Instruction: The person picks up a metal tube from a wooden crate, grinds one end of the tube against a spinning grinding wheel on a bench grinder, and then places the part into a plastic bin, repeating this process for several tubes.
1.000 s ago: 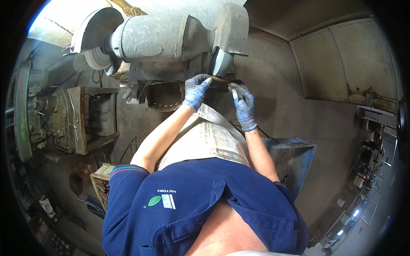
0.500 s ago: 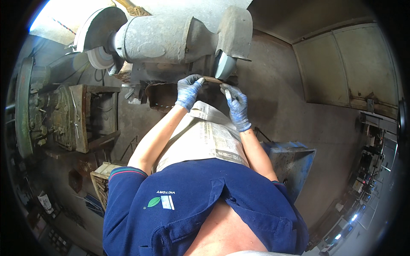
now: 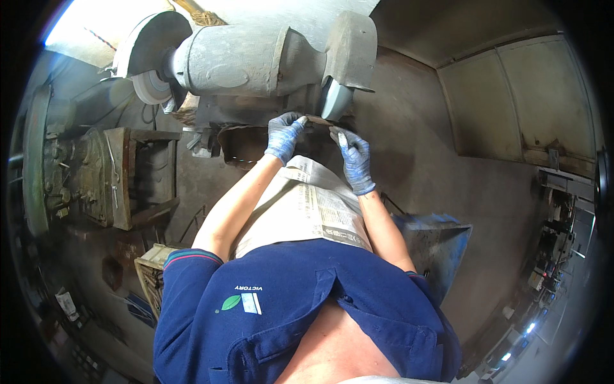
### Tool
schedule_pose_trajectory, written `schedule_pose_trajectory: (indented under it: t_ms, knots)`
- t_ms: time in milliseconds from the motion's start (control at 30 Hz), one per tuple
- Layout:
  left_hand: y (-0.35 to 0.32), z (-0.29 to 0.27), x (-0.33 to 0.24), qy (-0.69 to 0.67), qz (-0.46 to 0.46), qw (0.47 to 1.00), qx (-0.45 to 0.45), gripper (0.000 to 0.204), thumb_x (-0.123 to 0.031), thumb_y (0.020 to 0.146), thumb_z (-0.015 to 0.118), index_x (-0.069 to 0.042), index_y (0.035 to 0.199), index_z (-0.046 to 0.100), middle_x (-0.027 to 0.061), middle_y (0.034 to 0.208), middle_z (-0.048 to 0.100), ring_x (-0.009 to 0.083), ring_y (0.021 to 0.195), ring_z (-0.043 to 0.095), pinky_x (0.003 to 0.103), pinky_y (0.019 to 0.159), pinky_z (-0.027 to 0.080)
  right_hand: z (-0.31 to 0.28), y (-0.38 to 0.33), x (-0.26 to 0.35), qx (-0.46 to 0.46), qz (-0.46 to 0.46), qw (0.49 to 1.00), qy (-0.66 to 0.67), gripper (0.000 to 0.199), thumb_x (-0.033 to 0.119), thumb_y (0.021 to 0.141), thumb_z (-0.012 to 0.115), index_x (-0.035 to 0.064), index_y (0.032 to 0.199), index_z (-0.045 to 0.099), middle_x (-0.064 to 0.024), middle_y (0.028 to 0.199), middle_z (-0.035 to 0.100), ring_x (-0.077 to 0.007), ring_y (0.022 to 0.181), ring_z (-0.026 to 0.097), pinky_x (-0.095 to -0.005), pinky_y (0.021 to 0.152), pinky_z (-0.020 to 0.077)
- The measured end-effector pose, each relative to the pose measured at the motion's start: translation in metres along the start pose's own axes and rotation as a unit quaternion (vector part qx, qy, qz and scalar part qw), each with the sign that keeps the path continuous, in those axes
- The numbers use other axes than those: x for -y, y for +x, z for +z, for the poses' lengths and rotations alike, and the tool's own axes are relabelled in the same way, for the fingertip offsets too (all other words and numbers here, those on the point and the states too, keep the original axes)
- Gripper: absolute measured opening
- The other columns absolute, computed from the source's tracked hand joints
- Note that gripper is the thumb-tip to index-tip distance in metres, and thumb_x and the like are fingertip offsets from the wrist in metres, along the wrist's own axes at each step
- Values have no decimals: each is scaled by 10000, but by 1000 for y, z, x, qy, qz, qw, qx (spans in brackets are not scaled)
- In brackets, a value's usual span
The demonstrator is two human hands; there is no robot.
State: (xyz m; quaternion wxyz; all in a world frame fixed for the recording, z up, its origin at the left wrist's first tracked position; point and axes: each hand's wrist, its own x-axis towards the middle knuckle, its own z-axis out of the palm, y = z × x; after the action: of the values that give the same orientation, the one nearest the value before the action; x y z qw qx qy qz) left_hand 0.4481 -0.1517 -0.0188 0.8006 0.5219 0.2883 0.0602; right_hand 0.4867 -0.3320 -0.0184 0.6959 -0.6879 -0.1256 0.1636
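Shifting left since earlier: your left grip [image 3: 283, 136] and right grip [image 3: 353, 155]; left pinching thin strip [image 3: 318, 120] at right grinding wheel [image 3: 336, 101], right's hold unclear; best keeping pressure even.

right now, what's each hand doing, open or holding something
Left gloved hand: closed, pinching one end of a thin brownish strip by the grinding wheel.
Right gloved hand: closed at the strip's other end.
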Motion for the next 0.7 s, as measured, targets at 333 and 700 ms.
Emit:
schedule_pose_trajectory:
  t_ms: [333,700]
  knots:
    - [-37,-34,-1,13,95,995,22,137,-54,848,626,21,960,649,17,845,659,53,739,564,199,677,468,20,-27,34,31,-261,931,-252,264,15,859,546,7,1113,619,-171,1144,591,-288,1091,558,-355,942,442]
    - [-121,-2,-16,29,179,956,232,220,44,806,640,25,1025,642,118,1051,652,123,963,596,253,857,477,0,-154,116,-34,-317,874,-367,565,379,769,710,17,1183,578,-164,1218,532,-325,1105,553,-399,923,464]
